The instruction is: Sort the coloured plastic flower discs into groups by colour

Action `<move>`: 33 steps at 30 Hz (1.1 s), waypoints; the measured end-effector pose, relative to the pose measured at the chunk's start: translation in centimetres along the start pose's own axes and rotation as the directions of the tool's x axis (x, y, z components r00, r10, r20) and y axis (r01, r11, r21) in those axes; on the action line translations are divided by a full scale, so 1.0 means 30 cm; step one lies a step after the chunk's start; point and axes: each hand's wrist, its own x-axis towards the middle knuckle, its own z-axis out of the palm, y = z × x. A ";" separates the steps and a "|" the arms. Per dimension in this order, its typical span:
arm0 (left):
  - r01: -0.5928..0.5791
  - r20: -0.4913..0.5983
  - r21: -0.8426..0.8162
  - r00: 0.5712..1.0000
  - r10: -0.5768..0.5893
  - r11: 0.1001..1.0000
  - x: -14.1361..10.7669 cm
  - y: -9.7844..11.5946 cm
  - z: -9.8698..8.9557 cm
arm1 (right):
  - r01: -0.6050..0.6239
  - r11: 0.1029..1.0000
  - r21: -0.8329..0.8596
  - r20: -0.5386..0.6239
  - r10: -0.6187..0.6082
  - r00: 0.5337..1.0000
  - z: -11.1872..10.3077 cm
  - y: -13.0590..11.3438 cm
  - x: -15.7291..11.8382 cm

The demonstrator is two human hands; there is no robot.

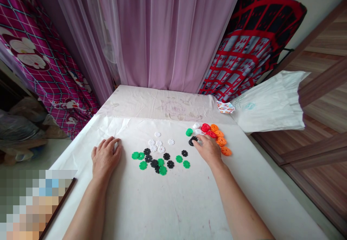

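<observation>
My left hand [106, 156] rests on the white tablecloth at the left, fingers loosely spread and nothing in them. My right hand [209, 150] is at the right, thumb and fingertips closed around the edge of a black notched disc [193, 141]. Just beyond it sit a green disc stack [189, 132], white discs [196, 126], red discs [205, 128] and orange discs [221, 141]. Between my hands lie scattered loose discs: several white discs [159, 144], black discs [148, 158] and green discs [162, 170], some overlapping.
The table [162, 207] has a white cover, with a floral cloth [173, 106] at its far end. A white plastic bag [271, 102] hangs at the right edge beside a small patterned packet [225, 107]. Purple curtains [173, 34] hang behind; a pixelated area covers the lower left.
</observation>
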 end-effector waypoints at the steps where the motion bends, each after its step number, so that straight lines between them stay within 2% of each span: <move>1: -0.001 -0.001 -0.001 1.000 0.001 1.000 0.000 -0.002 0.002 | 0.002 1.000 0.014 -0.009 -0.002 1.000 0.001 0.005 0.000; 5: -0.001 -0.002 -0.010 1.000 0.001 1.000 0.000 -0.006 0.009 | 0.029 0.990 0.137 -0.088 -0.017 0.996 0.005 0.021 -0.024; 8: -0.003 -0.007 -0.017 1.000 0.002 1.000 0.001 -0.004 0.008 | 0.069 0.971 0.227 -0.161 -0.032 0.986 0.012 0.016 -0.080; 10: -0.002 -0.004 -0.018 1.000 0.002 1.000 0.001 -0.001 0.005 | 0.082 0.961 0.265 -0.166 -0.038 0.985 0.023 0.001 -0.129; 15: -0.006 -0.004 -0.011 1.000 0.006 1.000 0.000 0.003 -0.002 | 0.046 0.959 0.280 0.005 -0.050 0.999 0.059 -0.045 -0.213; 20: -0.002 -0.012 -0.019 1.000 0.002 1.000 -0.001 0.003 0.000 | 0.041 0.986 0.160 0.119 -0.061 0.991 0.062 -0.078 -0.190; 24: -0.006 -0.009 -0.022 1.000 0.006 1.000 -0.002 0.005 0.000 | 0.037 0.991 0.130 0.150 -0.057 0.987 0.055 -0.100 -0.169; 27: -0.005 -0.007 -0.013 1.000 0.005 1.000 0.000 0.005 0.000 | 0.051 0.988 0.144 0.114 -0.068 0.991 0.052 -0.093 -0.171; 30: -0.005 -0.005 -0.012 1.000 0.005 1.000 0.001 0.003 0.001 | 0.055 0.985 0.166 0.002 -0.056 0.998 0.038 -0.058 -0.156; 33: -0.004 -0.007 -0.018 1.000 0.004 1.000 0.001 0.002 0.002 | 0.029 0.988 0.154 -0.102 -0.013 0.995 0.009 -0.015 -0.104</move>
